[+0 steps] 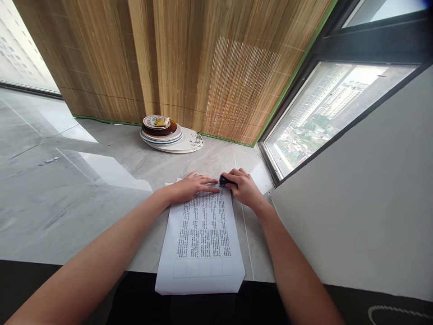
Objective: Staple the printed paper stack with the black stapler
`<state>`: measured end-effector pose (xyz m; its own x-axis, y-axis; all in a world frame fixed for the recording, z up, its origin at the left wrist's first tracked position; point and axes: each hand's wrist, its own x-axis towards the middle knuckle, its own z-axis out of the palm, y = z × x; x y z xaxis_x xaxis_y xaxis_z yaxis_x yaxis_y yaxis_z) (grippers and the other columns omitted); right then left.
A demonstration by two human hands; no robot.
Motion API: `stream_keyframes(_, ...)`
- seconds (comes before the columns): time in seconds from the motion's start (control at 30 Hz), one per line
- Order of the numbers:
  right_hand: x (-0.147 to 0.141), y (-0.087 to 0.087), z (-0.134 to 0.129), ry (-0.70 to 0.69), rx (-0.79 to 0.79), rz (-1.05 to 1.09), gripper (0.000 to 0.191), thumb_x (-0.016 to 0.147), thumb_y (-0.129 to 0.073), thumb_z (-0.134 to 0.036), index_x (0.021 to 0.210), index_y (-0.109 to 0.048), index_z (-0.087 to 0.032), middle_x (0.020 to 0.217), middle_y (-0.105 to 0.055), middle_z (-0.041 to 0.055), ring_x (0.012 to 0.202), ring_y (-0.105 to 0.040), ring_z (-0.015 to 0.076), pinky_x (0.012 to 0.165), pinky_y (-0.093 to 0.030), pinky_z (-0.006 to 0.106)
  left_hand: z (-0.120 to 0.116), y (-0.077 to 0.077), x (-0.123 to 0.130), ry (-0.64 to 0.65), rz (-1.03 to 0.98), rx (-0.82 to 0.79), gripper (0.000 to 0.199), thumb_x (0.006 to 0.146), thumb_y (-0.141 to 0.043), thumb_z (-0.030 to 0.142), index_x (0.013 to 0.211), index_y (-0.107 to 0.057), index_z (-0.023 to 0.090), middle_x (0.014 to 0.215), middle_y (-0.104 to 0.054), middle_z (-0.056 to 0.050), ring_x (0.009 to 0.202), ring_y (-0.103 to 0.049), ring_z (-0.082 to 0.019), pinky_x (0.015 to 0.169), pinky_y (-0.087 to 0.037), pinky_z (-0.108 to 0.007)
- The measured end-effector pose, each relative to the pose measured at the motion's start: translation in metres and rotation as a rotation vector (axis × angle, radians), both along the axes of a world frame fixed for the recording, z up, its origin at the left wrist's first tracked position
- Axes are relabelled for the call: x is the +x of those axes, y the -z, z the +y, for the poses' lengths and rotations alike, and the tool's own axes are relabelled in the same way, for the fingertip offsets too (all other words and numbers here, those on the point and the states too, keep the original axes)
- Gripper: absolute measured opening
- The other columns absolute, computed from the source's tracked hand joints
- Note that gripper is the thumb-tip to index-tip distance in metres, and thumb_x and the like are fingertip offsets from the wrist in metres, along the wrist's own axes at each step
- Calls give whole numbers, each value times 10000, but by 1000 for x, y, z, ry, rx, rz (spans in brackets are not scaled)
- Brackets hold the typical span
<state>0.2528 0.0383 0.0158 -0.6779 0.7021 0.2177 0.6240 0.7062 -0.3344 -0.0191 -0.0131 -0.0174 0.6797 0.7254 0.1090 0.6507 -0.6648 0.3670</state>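
A stack of printed paper sheets [206, 243] lies on the grey marble surface, and its near end sticks out past the front edge. My left hand [192, 186] rests flat across the far part of the paper, fingers stretched toward the right. At the paper's far right corner my right hand [246, 187] is closed around a small black stapler [227, 181]. The stapler's front end meets the paper's edge close to my left fingertips. My right fingers hide most of its body.
Stacked plates [176, 139] stand beyond the paper, with a small yellow packet [162, 122] on top. Behind them hangs a bamboo blind [189, 58]. A window [324, 104] and a white wall [365, 198] bound the right side. The marble surface [84, 212] extends left.
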Motion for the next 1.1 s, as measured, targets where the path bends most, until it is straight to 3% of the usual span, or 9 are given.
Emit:
stream_keyframes(0.43,-13,0,-8,70,75,-134,330,926,-545,-75,1080,-709,-317,1085,-657,61,1030,-506,268,794,-330,403,2,4,-2,-5,6,-7,969,843,-437,-131,1523,-470,559,1707,-351,89,1558,-364,-246,1280,-157,-659)
stream_keyframes(0.6,-18,8,-11,93,144,-151,312,927,-566,-76,1064,-716,-314,1078,-653,73,1061,-505,281,802,-336,403,3,5,-3,-4,10,-7,961,849,-439,-132,1525,-472,550,1717,-325,76,1566,-357,-253,1275,-148,-683)
stream_keyframes(0.7,-13,11,-10,65,164,-111,304,958,-566,-113,1133,-702,-321,1101,-670,76,1077,-522,285,835,-359,406,3,5,-4,-7,-2,-4,968,849,-415,-140,1525,-473,551,1710,-340,75,1565,-363,-252,1279,-155,-676)
stream_keyframes(0.83,5,9,1,33,57,26,391,962,-580,-136,1307,-619,-317,1154,-705,49,1078,-575,258,857,-399,378,3,3,-5,7,1,-8,959,858,-400,-129,1540,-457,543,1712,-340,79,1573,-347,-236,1291,-143,-648)
stream_keyframes(0.97,23,7,14,141,36,26,383,927,-591,-120,1267,-634,-293,1076,-729,49,1040,-607,267,837,-410,369,3,2,-5,13,21,-34,951,841,-373,-129,1522,-494,524,1722,-324,76,1582,-323,-239,1283,-131,-659)
stream_keyframes(1.1,29,4,17,410,120,103,308,937,-583,-177,1227,-658,-248,1080,-724,110,1052,-614,323,806,-441,401,3,2,-3,-2,-35,-48,937,817,-357,-122,1539,-493,460,1720,-339,51,1555,-368,-233,1285,-158,-634)
